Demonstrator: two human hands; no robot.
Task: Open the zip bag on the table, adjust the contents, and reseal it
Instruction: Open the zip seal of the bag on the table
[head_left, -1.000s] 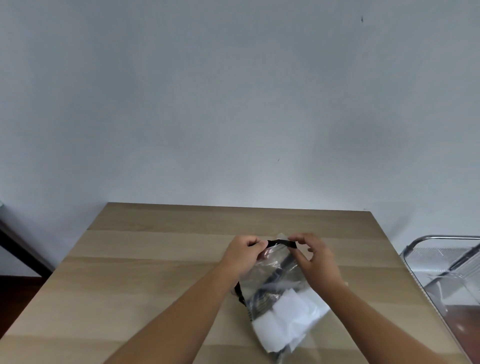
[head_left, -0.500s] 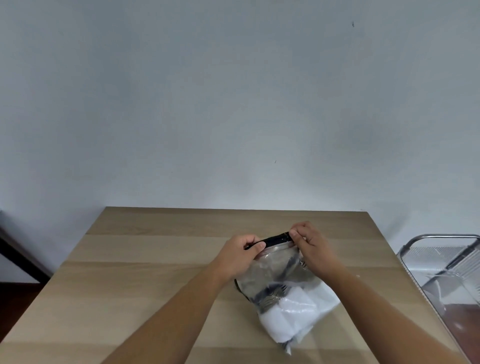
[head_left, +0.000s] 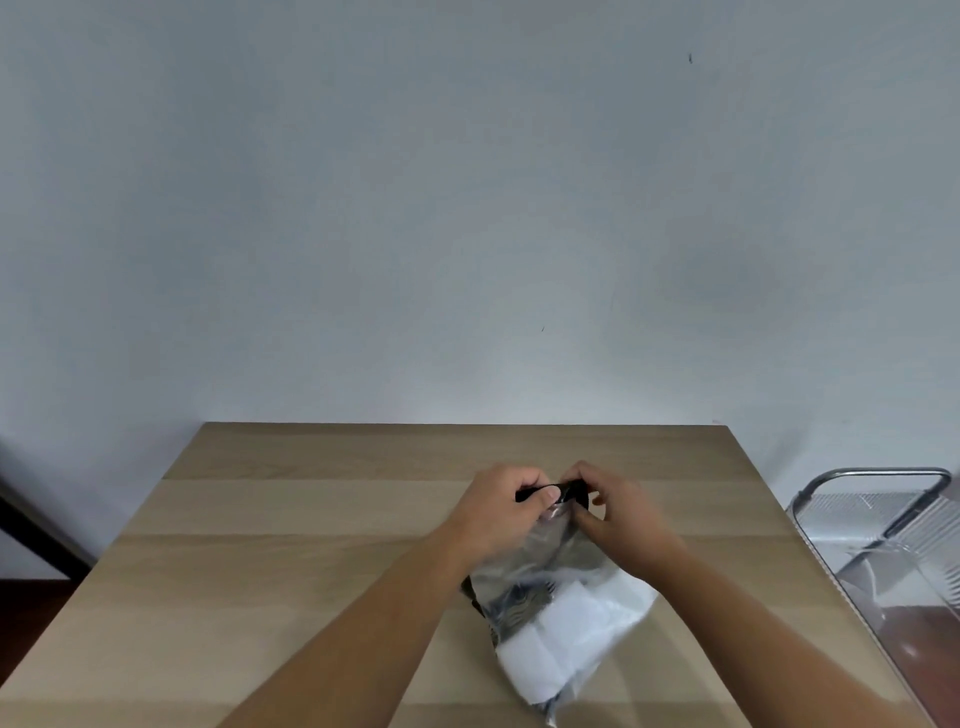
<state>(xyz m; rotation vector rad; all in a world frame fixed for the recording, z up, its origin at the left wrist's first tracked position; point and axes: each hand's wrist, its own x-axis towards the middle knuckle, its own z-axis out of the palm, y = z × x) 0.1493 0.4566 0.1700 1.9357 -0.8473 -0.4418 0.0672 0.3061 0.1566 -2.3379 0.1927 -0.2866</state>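
both hands pinch the black zip strip (head_left: 553, 491) at the top of one clear zip bag (head_left: 558, 597): the left hand (head_left: 501, 509) with thumb and fingers closed on its left part, the right hand (head_left: 621, 512) closed on its right end, the two nearly touching. the bag lies in the lower centre of the frame on the wooden table (head_left: 311, 545), holding white folded pieces (head_left: 566, 639) and something dark, too blurred to count. one metal rack (head_left: 883, 519) stands at the right edge.

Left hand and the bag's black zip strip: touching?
Touching. The head view shows the left hand with its thumb pressed over the black zip strip at the top of the zip bag, pinching it with no gap.
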